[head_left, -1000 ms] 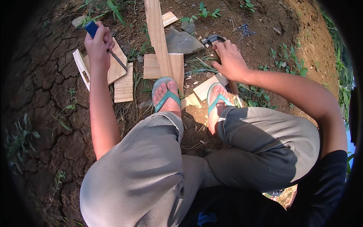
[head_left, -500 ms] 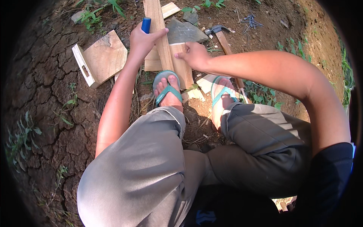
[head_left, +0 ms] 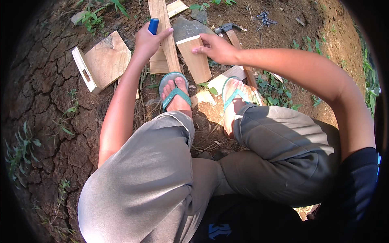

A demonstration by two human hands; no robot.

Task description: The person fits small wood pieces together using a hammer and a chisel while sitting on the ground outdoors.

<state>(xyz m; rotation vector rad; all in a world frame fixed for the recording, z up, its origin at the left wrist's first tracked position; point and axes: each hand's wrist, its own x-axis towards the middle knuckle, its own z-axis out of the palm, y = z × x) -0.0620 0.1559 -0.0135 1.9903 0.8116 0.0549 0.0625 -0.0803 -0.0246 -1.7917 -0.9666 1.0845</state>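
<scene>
My left hand is closed around a blue cylinder, only its upper end showing. The thumb of that hand lies across a long wooden plank, whose near end reaches my left sandal. My right hand grips a short, tapering wooden board by its upper right side, thumb on its broad face. That board stands tilted just right of the plank, apart from it. Another wood piece lies partly hidden under the plank.
Two joined boards rest on cracked soil at the left. A flat grey stone lies beyond my hands. A hammer and a pile of nails are at the far right. A pale offcut lies by my right sandal.
My right hand has lifted the short board and drawn it right, away from the plank, so its top end shows. My left hand keeps its hold on the blue cylinder and plank.
</scene>
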